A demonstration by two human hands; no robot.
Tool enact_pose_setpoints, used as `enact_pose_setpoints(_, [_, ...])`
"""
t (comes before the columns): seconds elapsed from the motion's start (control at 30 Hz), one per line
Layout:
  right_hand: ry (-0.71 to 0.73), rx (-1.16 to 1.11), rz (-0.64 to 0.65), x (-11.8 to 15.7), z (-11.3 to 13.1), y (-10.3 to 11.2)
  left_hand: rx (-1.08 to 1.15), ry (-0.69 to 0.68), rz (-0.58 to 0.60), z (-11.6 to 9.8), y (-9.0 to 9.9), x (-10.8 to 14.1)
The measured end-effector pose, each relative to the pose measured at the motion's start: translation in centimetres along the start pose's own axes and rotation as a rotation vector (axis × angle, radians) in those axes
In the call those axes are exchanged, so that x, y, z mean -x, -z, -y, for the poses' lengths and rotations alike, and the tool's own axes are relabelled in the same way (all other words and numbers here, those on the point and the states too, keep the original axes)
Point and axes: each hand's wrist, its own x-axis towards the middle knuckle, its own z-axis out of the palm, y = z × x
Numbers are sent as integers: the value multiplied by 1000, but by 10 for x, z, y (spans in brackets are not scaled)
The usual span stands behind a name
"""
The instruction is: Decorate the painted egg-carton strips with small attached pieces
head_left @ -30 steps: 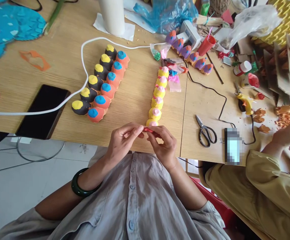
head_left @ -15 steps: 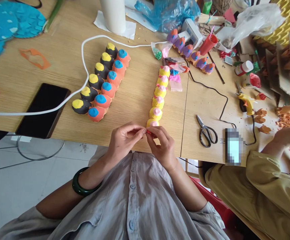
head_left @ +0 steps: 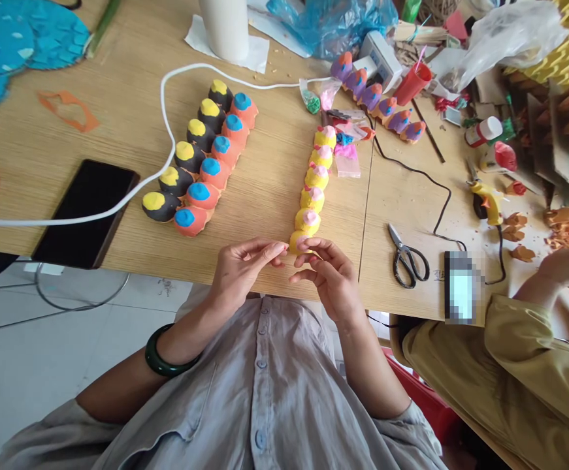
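My left hand (head_left: 242, 271) is closed in a pinch at the near edge of the table, with a tiny bit of red clay (head_left: 285, 249) at its fingertips. To its right, my right hand (head_left: 330, 274) has its fingers curved and apart; a small reddish spot shows among them, too small to make out. Just beyond both hands runs a row of yellow egg-carton cups (head_left: 312, 197) topped with pink clay, some with red bits at the sides. The fingers of my right hand partly cover the nearest cup, and I cannot tell whether they touch it.
Black and orange cup rows (head_left: 210, 171), a phone (head_left: 85, 212) and a white cable (head_left: 162, 111) lie left. Rightward are scissors (head_left: 406, 258), a yellow glue gun (head_left: 487, 201), a purple cup row (head_left: 372, 98) and clay packets (head_left: 347, 153). A co-worker's hand (head_left: 566, 264) is far right.
My hands have come apart: the right hand has moved slightly right and its fingers have spread. My left hand keeps its pinch, with a red bit at the tips.
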Motion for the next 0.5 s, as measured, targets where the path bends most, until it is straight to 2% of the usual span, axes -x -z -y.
enact_pose_setpoints(0.1, [-33, -53, 45, -1, -3, -1, 54, 26, -1, 3, 0, 1])
enact_pose_setpoints(0.23, [-28, -31, 88, 0, -5, -5, 15, -30, -27, 1, 0, 2])
enact_pose_setpoints(0.5, [9, 50, 75, 1, -10, -11, -9, -129, -10, -4, -2, 7])
